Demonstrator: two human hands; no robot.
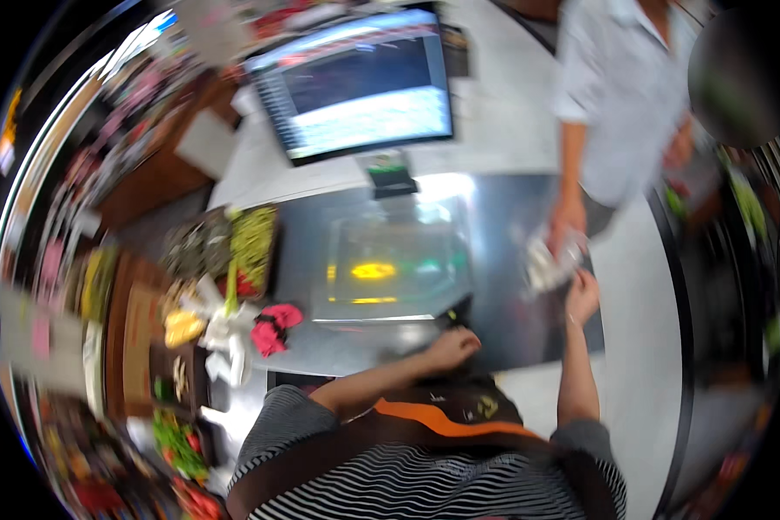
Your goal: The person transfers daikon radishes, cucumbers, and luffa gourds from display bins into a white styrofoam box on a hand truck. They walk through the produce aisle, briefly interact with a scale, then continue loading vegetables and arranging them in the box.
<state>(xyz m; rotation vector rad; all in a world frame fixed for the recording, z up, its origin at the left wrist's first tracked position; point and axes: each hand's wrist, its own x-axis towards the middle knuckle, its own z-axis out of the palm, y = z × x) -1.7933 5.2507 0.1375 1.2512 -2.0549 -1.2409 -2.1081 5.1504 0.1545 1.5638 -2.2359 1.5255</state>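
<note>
Over the right side of the surface (529, 334), my right hand (582, 299) meets the edge of a blurred, pale plastic bag (542, 267), fingers drawn together; I cannot tell whether they grip it. Another person's hand (568, 217) reaches the bag from the far side. My left hand (455, 348) curls near the clear tray (381, 319), its hold unclear. Beyond the tray stands a screen (364, 82).

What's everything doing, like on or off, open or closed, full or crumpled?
Screen: switched on.
Pale bag: held by the other person's hand; too blurred to tell if closed.
Right hand: fingers bent, beside the bag.
Left hand: fingers curled; grip unclear.
Pink-and-black bundle: crumpled.
Green vegetables: heaped up.
</note>
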